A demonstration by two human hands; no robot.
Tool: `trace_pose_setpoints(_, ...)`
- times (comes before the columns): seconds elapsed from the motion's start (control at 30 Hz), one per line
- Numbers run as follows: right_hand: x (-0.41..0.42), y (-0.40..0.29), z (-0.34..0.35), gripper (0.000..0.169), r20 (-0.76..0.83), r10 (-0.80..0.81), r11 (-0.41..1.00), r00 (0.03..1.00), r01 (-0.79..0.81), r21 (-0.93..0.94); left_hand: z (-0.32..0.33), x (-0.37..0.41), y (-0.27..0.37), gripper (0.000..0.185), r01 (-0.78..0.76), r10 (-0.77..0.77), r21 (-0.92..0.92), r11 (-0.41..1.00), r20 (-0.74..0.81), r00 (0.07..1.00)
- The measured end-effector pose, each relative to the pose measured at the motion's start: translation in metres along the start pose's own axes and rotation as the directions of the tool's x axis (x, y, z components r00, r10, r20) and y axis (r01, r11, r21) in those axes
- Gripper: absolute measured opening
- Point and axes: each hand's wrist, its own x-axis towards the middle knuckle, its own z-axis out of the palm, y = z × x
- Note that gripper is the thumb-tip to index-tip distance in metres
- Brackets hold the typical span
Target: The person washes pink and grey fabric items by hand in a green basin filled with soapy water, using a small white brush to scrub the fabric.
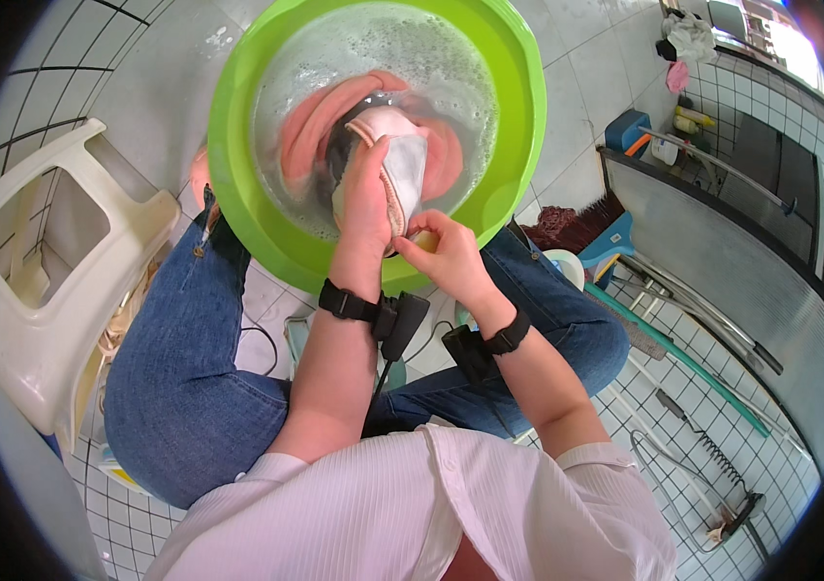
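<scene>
A lime-green plastic basin of sudsy water stands between the knees. My left hand grips a white cloth item with pink stitched edging, its thumb lying along the cloth; what kind of item it is, I cannot tell. At the lower end of that edging, the thumb and fingertips of my right hand pinch the cloth. Salmon-pink fabric lies curled in the water around the cloth, with something dark beside it. Each wrist bears a black strap with a small black device.
A cream plastic chair is at the left. At the right are a blue dustpan, a dark-bristled broom, a green pole and a ribbed translucent panel with a black edge. A cable lies on the tiled floor below the basin.
</scene>
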Motion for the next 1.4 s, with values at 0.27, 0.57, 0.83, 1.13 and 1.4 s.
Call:
trace_pose_setpoints(0.27, 0.024, -0.008, -0.025, 0.016, 0.191, 0.245, 0.802, 0.951, -0.309, 0.511, -0.027, 0.012, -0.007, 0.039, -0.283, 0.636, 0.956, 0.082, 0.168, 0.753)
trace_pose_setpoints(0.57, 0.047, -0.019, -0.014, 0.015, -0.01, 0.0, 0.984, 1.0, 0.002, 0.176, -0.001, -0.001, -0.006, 0.042, 0.043, -0.024, -0.079, 0.996, 0.233, 0.972)
trace_pose_setpoints(0.83, 0.059, -0.018, -0.026, 0.013, -0.295, 0.049, 0.971, 0.954, 0.024, 0.239, 0.004, -0.012, 0.007, 0.059, 0.185, -0.149, -0.098, 0.978, 0.297, 0.943)
trace_pose_setpoints(1.13, 0.112, -0.003, -0.012, 0.051, -0.079, -0.511, 0.676, 0.856, 0.344, -0.652, 0.004, -0.013, -0.002, 0.091, 0.389, -0.27, -0.193, 0.901, 0.455, 0.849)
trace_pose_setpoints(1.4, 0.097, -0.004, -0.006, 0.045, -0.024, -0.556, 0.681, 0.831, 0.439, -0.586, 0.003, -0.013, -0.001, 0.086, 0.367, -0.255, -0.281, 0.887, 0.366, 0.895)
